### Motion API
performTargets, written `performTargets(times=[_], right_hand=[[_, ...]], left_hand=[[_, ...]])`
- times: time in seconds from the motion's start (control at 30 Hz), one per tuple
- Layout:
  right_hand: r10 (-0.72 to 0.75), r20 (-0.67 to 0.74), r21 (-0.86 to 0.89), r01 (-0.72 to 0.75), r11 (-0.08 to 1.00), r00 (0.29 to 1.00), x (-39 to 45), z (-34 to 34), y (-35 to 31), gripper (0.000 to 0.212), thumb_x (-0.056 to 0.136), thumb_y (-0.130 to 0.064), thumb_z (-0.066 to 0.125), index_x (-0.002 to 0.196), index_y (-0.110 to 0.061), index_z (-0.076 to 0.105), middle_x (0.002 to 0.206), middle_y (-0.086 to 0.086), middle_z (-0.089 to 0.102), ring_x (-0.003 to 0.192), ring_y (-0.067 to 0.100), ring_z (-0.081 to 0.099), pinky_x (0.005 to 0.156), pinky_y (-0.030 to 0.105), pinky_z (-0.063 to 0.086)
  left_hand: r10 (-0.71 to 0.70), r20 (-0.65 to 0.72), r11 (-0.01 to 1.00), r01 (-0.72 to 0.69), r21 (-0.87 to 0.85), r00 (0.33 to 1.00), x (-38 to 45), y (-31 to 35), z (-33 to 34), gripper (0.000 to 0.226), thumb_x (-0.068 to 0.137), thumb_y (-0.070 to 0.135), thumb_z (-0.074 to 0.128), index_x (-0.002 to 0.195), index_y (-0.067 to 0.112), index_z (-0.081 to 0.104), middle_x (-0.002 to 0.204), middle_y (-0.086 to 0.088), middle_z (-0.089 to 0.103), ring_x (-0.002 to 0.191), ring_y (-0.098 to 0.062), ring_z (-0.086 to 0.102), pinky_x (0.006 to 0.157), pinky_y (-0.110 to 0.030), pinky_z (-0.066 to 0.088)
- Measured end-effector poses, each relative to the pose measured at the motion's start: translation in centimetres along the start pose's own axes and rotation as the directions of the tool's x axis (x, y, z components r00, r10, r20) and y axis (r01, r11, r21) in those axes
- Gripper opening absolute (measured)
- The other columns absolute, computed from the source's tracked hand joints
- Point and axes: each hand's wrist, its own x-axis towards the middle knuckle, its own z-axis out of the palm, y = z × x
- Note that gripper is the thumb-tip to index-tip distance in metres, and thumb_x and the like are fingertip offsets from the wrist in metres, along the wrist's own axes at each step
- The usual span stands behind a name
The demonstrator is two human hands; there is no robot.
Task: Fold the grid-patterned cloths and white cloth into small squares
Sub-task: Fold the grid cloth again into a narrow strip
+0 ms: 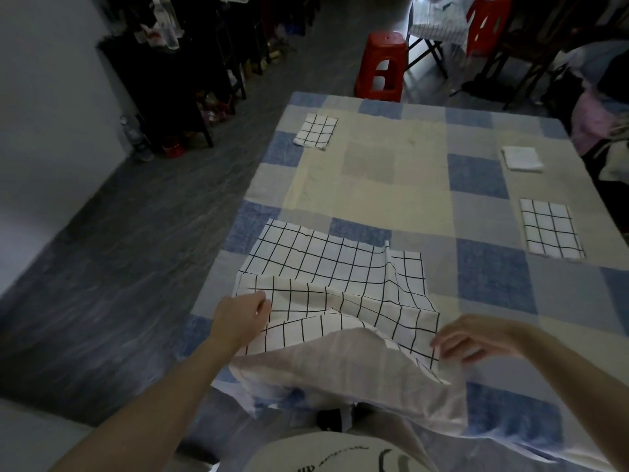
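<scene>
A large grid-patterned cloth (326,267) lies rumpled on the near part of the checked table, its near edge lifted so the plain underside (357,366) shows. My left hand (238,318) pinches the cloth's left edge. My right hand (476,338) pinches its right near corner. A folded grid cloth (316,131) sits at the far left. Another folded grid cloth (549,232) lies at the right. A folded white cloth (522,158) rests at the far right.
The table wears a blue, grey and cream checked tablecloth (391,165). Two red plastic stools (383,63) stand on the floor beyond the far edge. Dark furniture lines the left wall. Clothes are piled at the right.
</scene>
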Motion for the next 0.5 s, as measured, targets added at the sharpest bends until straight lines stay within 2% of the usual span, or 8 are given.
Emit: performTargets(times=[0.07, 0.13, 0.23, 0.33, 0.43, 0.5], right_hand=[[0.012, -0.089, -0.011, -0.013, 1.0, 0.996, 0.0, -0.5, -0.4, 0.019, 0.09, -0.029, 0.061, 0.099, -0.022, 0.076, 0.101, -0.001, 0.074, 0.098, 0.016, 0.069, 0.085, 0.032, 0.054], [-0.003, -0.222, -0.023, -0.002, 1.0, 0.975, 0.5, -0.7, -0.9, 0.017, 0.093, -0.025, 0.058, 0.097, -0.018, 0.073, 0.101, 0.004, 0.072, 0.096, 0.02, 0.067, 0.08, 0.031, 0.052], [-0.033, -0.433, 0.074, 0.071, 0.995, 0.901, 1.9, -0.8, -1.9, 0.012, 0.095, -0.018, 0.055, 0.095, -0.009, 0.063, 0.104, 0.015, 0.068, 0.087, 0.025, 0.063, 0.074, 0.033, 0.049], [-0.009, -0.494, 0.249, 0.151, 0.957, 0.869, 2.6, -0.3, -3.0, 0.015, 0.096, -0.017, 0.055, 0.103, -0.003, 0.056, 0.101, 0.018, 0.064, 0.083, 0.025, 0.059, 0.068, 0.032, 0.048], [0.005, -0.477, 0.298, 0.156, 0.942, 0.879, 3.1, 0.4, -3.8, 0.014, 0.094, -0.019, 0.059, 0.099, -0.007, 0.054, 0.089, 0.013, 0.058, 0.075, 0.021, 0.053, 0.066, 0.031, 0.046], [0.006, -0.452, 0.31, 0.151, 0.939, 0.892, 3.7, 0.4, -4.0, 0.023, 0.091, -0.02, 0.063, 0.106, -0.004, 0.056, 0.078, 0.009, 0.054, 0.066, 0.018, 0.049, 0.06, 0.03, 0.043]], left_hand=[[0.049, -0.058, 0.999, -0.048, 0.017, 0.997, 1.0, 0.6, 0.0, 0.02, 0.092, 0.028, 0.046, 0.073, 0.023, 0.043, 0.067, 0.008, 0.046, 0.062, -0.014, 0.045, 0.06, -0.03, 0.031], [0.114, -0.067, 0.993, -0.111, 0.041, 0.991, 1.8, 1.3, 0.3, 0.006, 0.087, 0.026, 0.054, 0.087, 0.021, 0.051, 0.087, 0.005, 0.05, 0.079, -0.015, 0.046, 0.066, -0.03, 0.035], [0.178, -0.008, 0.984, -0.178, 0.009, 0.984, 2.5, 2.6, 1.1, 0.028, 0.084, 0.025, 0.063, 0.111, 0.021, 0.055, 0.121, 0.001, 0.049, 0.109, -0.019, 0.046, 0.091, -0.034, 0.042], [0.234, 0.054, 0.972, -0.233, -0.022, 0.971, 2.9, 3.5, 1.8, 0.049, 0.084, 0.032, 0.065, 0.129, 0.028, 0.044, 0.149, 0.002, 0.03, 0.138, -0.02, 0.026, 0.116, -0.041, 0.023], [0.237, 0.214, 0.969, -0.245, 0.013, 0.948, 3.2, 3.7, 2.6, 0.064, 0.088, 0.041, 0.058, 0.144, 0.032, 0.028, 0.159, 0.005, 0.008, 0.147, -0.019, 0.005, 0.119, -0.04, 0.001], [0.193, 0.315, 0.977, -0.21, 0.022, 0.929, 3.2, 3.6, 3.0, 0.069, 0.092, 0.043, 0.053, 0.15, 0.034, 0.016, 0.161, 0.007, -0.002, 0.148, -0.017, -0.008, 0.119, -0.041, -0.006]])
